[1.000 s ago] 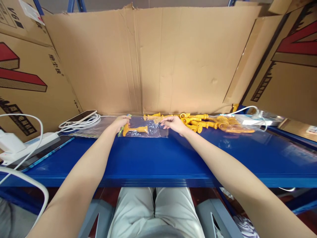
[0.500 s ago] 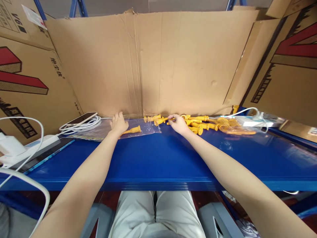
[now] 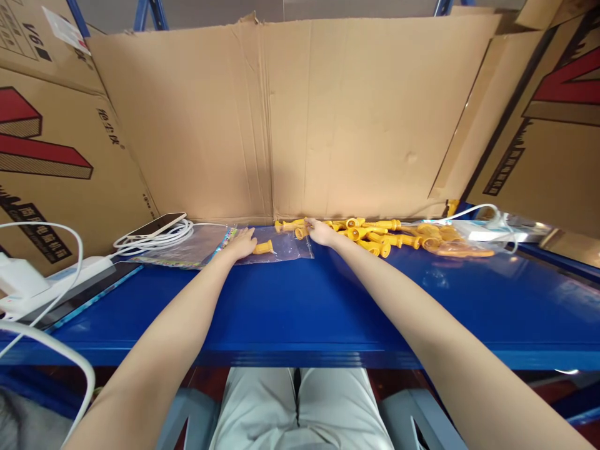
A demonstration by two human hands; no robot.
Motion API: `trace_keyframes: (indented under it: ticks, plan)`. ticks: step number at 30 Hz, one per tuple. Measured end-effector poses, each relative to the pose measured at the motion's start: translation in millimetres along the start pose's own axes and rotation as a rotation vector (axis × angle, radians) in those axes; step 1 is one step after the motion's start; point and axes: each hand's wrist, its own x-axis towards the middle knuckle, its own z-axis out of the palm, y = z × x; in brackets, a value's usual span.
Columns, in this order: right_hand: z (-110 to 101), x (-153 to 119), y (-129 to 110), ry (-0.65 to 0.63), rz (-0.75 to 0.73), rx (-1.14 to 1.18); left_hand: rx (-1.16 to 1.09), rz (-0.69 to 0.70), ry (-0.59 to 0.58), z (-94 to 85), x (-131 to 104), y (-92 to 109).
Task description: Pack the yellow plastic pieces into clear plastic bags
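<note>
My left hand [image 3: 242,243] lies with its fingers spread on a clear plastic bag [image 3: 194,240], over the near end of a yellow plastic piece [image 3: 264,247]. Beside it, a colourful printed strip of the bag shows. Further right, my right hand [image 3: 320,232] is at the left end of a row of yellow pieces [image 3: 375,234], its fingertips closed by one of them [image 3: 300,232]; what they pinch, if anything, is too small to make out. More yellow pieces lie in a clear bag [image 3: 454,240] at the right.
Cardboard [image 3: 375,119] walls the back of the blue table [image 3: 300,300]. At the left are a phone [image 3: 157,225] on a coiled white cable [image 3: 173,239], a power strip [image 3: 70,281] and a tablet [image 3: 94,300]. A white box [image 3: 497,231] stands at the right.
My left hand has moved right and flattened on the bag, showing a printed strip. My right hand has moved left along the yellow pieces.
</note>
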Motion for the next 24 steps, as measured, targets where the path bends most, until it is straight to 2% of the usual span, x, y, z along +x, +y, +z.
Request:
trace_keyframes:
  ticks: [4,9,14,18,20,21,24]
  plan:
    - [0.1,5.2,-3.3,0.054,0.188,-0.05,0.002,0.017,-0.003,0.6,0.9,0.1]
    - [-4.5,1.8,-1.8,0.121,0.264,-0.016,0.018,0.018,0.017,2.3,2.7,-0.6]
    - [-18.8,-12.3,-1.3,0.327,0.337,0.267,0.06,0.015,-0.044,0.1,1.0,1.4]
    - [-32.1,-31.3,-4.2,0.44,0.289,0.426,0.07,0.019,-0.072,-2.9,-1.9,4.8]
    - [-38.5,-40.6,-4.5,0.429,0.237,0.411,0.07,0.026,-0.082,-4.2,-3.3,6.7]
    - [-42.0,-44.9,-4.7,0.384,0.207,0.386,0.071,0.029,-0.089,-4.7,-3.9,7.6]
    - [-54.5,-56.3,-7.3,0.144,0.101,0.207,0.079,0.05,-0.119,-6.0,-4.9,9.5]
